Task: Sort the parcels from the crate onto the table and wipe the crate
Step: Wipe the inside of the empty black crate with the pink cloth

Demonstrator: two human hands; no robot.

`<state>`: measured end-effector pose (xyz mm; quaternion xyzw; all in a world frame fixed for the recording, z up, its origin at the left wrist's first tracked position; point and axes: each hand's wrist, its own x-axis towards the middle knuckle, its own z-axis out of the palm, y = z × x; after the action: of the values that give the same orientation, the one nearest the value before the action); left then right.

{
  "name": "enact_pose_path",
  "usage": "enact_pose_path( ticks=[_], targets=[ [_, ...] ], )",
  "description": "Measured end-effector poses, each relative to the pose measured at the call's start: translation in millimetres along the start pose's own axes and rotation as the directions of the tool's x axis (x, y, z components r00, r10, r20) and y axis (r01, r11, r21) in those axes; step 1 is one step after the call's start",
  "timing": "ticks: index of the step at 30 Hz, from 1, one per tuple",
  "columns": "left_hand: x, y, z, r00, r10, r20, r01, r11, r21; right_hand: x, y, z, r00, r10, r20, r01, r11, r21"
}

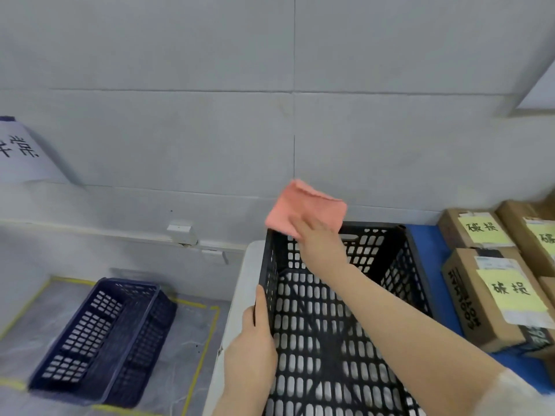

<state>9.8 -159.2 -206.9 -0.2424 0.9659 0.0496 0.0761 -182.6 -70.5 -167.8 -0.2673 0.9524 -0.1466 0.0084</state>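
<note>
Head view showed a black plastic crate (336, 319) with a slotted lattice of oblong holes standing on the white table (240, 295). Its left wall was clasped by the left hand (250, 349), thumb inside. At the far left rim, the right hand (318, 235) pinched a soft, folded pink cloth (303, 207). Boxy brown cardboard parcels (480, 295) with yellow paper labels lay right of the crate on blue matting (426, 244).

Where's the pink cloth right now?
In the head view, the pink cloth is held in the right hand at the far left corner of the black crate rim, near the wall.
</note>
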Motion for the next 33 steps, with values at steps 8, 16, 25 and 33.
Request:
enact_pose_path(
  ticks=[8, 16, 25, 33],
  targets=[
    [44, 10, -31, 0.988, 0.074, -0.133, -0.108, 0.956, -0.273, 26, 16, 2, 0.99, -0.123, -0.062, 0.118, 0.99, -0.081],
    [89, 33, -15, 0.993, 0.08, -0.081, -0.091, 0.986, -0.14, 54, 15, 21, 0.993, -0.122, -0.003, 0.114, 0.94, -0.321],
    [87, 33, -15, 0.997, 0.042, -0.068, -0.055, 0.977, -0.207, 41, 53, 0, 0.974, -0.224, -0.01, 0.206, 0.909, -0.363],
    [86, 31, -14, 0.993, 0.063, -0.095, -0.081, 0.976, -0.204, -7, 143, -58, 0.994, 0.106, 0.01, -0.1, 0.957, -0.272]
  ],
)
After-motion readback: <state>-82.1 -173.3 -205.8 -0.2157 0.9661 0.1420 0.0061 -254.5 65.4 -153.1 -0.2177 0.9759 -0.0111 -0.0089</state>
